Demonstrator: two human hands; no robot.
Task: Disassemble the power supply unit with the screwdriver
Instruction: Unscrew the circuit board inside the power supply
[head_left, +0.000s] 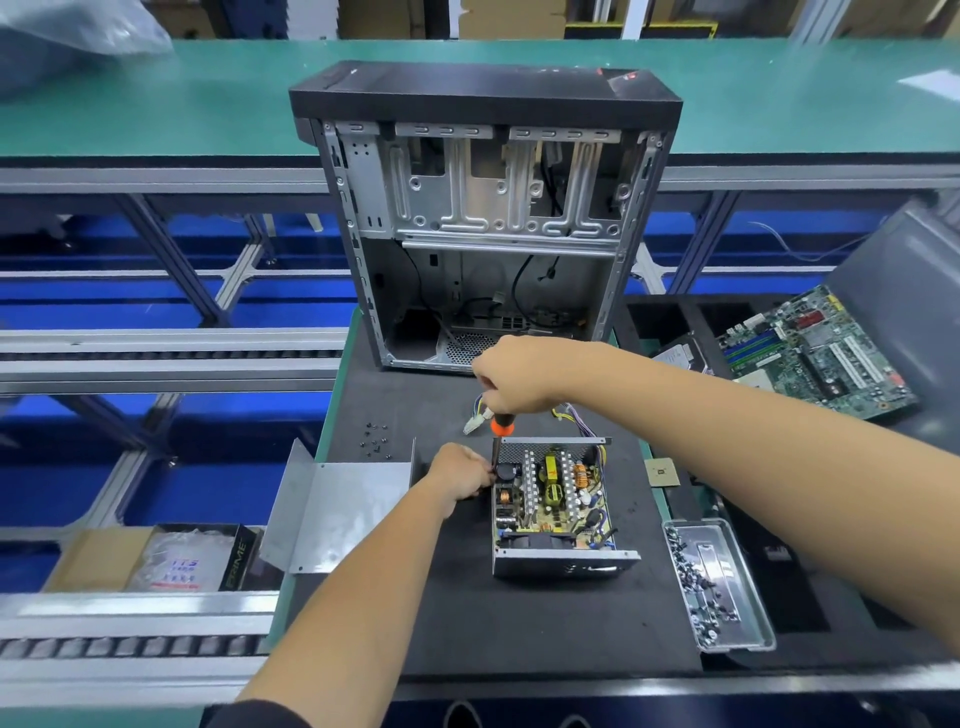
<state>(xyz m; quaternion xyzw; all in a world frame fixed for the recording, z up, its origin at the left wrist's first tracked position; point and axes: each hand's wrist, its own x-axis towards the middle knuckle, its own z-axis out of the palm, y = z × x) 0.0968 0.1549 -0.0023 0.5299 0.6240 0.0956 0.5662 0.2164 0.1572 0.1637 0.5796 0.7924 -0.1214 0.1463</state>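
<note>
Power supply unit (558, 512), its lid off and its circuit board, coils and heat sinks exposed, sits on a dark foam mat (519, 623) near the middle of the workbench. The person's left hand (460, 475) is at the unit's nine o'clock side, fingers curled against its upper left corner; whether they pinch an edge or only brace it cannot be told. Right hand (511, 374) hovers at the unit's twelve o'clock, fist closed around the top of a screwdriver (500, 436) with a black and orange handle. The screwdriver stands nearly upright, its shaft running down to the unit's upper left corner, right beside the left fingertips (487, 470); the tip itself is hidden.

A bundle of coloured wires (579, 418) trails from the unit's far side, passing under the right wrist. At nine o'clock of the unit, just beyond the left hand, lies a bent grey metal cover (343, 512). A few small dark screws (375, 439) are scattered on the mat at ten o'clock. An open, emptied computer case (483, 218) stands upright at twelve o'clock. At three o'clock lies a small square chip (661, 472), at four o'clock a metal tray of screws (719, 587), and at two o'clock a green motherboard (815, 353).
</note>
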